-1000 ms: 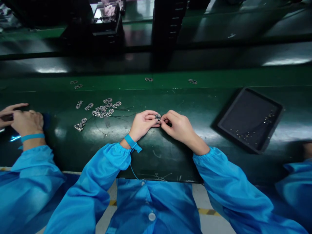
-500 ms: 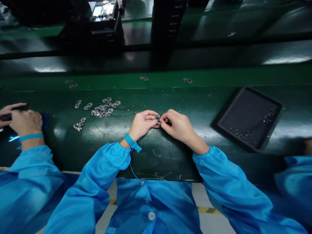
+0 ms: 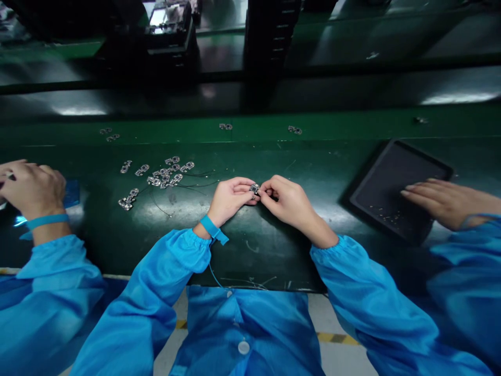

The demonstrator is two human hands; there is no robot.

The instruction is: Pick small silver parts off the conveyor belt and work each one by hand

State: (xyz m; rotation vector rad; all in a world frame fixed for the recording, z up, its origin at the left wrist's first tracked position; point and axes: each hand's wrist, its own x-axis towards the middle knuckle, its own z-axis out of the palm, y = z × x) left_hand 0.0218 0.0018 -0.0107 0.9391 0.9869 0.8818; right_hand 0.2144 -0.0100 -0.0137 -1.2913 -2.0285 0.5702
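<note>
In the middle of the head view, my left hand (image 3: 231,200) is closed around a small circuit board (image 3: 254,189), gripping it between thumb and fingers. From the other side my right hand (image 3: 285,202) pinches at the board's right edge, thumb and forefinger together. Whether a finer part sits between those fingertips is too small to tell. Left of my hands lies a loose pile of similar circuit boards (image 3: 164,175), several with thin black cables trailing right. A blue wrist strap (image 3: 211,228) circles my left wrist.
A dark tray (image 3: 381,180) with tiny parts stands at right, a co-worker's hand (image 3: 446,202) over it. Another co-worker's hand (image 3: 37,190) is at far left. More boards (image 3: 295,130) lie spaced along a green strip (image 3: 258,124). Dark equipment (image 3: 170,31) stands behind.
A co-worker's hand has come in from the right over the tray. Boards on the green strip have shifted left, and another shows at far right. My hands have barely moved.
</note>
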